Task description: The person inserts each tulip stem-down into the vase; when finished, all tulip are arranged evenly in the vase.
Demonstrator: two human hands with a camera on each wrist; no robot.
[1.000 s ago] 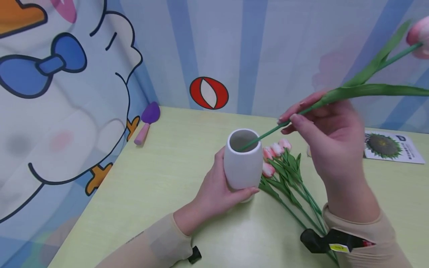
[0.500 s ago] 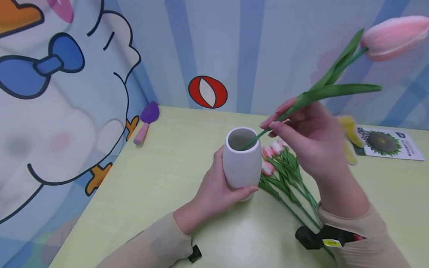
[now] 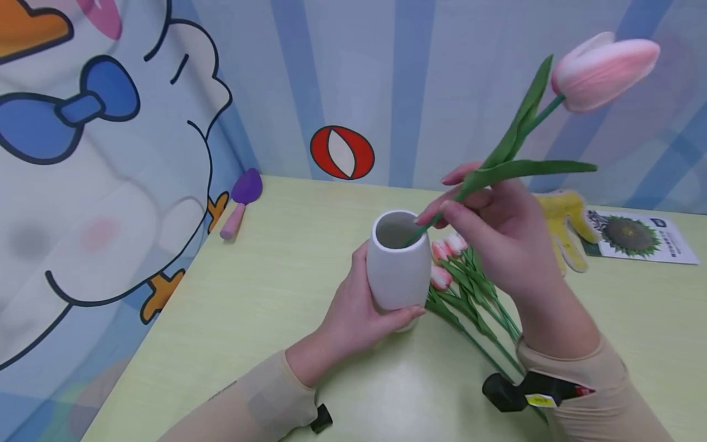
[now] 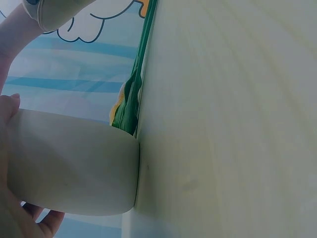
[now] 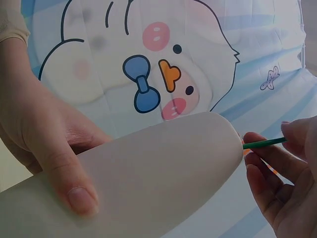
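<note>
A white vase [image 3: 399, 276] stands upright on the table, and my left hand [image 3: 359, 307] grips it round the side, thumb across the front. Between thumb and fingers, my right hand [image 3: 505, 230] pinches the green stem of a pink artificial tulip [image 3: 602, 73]. The stem's lower end is inside the vase mouth; its tip is hidden. The bloom leans up to the right, above the hand. In the right wrist view, the stem [image 5: 265, 143] enters the vase opening. Several more pink tulips [image 3: 475, 294] lie on the table to the right of the vase, partly behind my right arm.
A purple trowel with a pink handle [image 3: 241, 202] lies at the table's back left. Behind my right hand are a yellow glove [image 3: 569, 224] and a card with a sunflower picture [image 3: 643, 236]. A printed cloth backdrop [image 3: 469, 73] borders the table.
My right hand has moved left and slightly down toward the vase, taking the tulip deeper into its mouth. The bloom has come fully into view. My left hand has stayed on the vase.
</note>
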